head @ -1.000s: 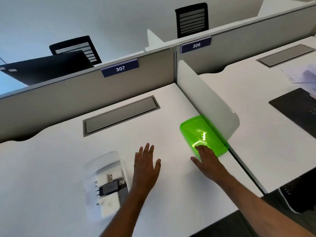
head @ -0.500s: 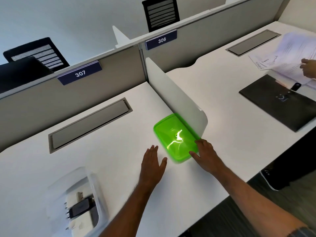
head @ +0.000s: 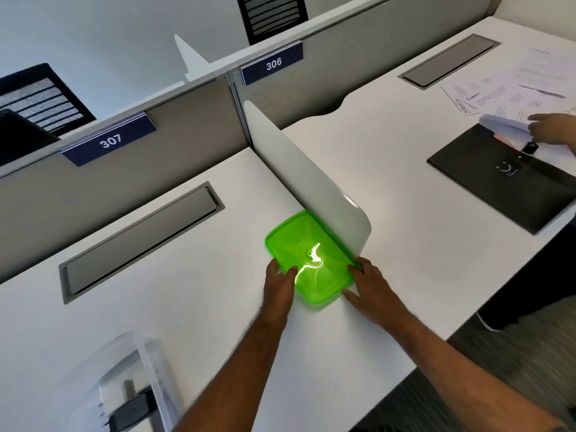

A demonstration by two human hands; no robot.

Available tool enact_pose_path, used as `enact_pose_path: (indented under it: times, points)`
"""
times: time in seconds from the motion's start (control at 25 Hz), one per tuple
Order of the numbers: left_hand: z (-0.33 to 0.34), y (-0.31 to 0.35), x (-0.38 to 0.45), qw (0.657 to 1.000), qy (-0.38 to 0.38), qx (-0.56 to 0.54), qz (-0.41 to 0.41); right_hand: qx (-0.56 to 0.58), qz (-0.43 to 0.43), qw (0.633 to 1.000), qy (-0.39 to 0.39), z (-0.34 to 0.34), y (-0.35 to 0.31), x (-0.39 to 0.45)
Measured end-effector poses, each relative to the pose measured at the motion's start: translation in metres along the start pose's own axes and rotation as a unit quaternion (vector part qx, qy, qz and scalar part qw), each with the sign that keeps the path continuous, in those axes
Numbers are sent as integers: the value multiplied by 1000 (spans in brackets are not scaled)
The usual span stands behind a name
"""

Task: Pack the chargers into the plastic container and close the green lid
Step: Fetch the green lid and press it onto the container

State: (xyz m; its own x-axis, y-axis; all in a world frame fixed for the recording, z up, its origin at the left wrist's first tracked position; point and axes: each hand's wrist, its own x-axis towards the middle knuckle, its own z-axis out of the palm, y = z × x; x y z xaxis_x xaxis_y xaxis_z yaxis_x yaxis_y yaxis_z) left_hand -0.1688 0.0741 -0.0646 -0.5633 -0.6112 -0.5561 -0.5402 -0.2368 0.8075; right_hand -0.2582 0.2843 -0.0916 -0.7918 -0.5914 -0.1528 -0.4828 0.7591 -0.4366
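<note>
Fingers (head: 291, 271) of the left hand (head: 278, 288) rest straight on the near-left edge of the flat translucent green plastic lid (head: 311, 260); the right hand (head: 371, 286) pinches its right edge, likely to lift it evenly. The lid lies on the white table (head: 193, 291), touching the white curved divider panel (head: 308, 185), which crowds the right side. The clear plastic container (head: 137, 385) holding 2 chargers (head: 131, 413) sits open, near left, well apart.
</note>
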Motion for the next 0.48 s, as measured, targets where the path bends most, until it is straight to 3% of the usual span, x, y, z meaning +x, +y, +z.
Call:
enact_pose_path:
  times: [0.16, 0.48]
  points:
    - [3, 1, 12, 990, 35, -132, -40, -1, -6, 999, 35, 11, 3, -3]
    - [-14, 11, 7, 987, 26, -152, -36, 77, 0, 995, 66, 2, -6, -6]
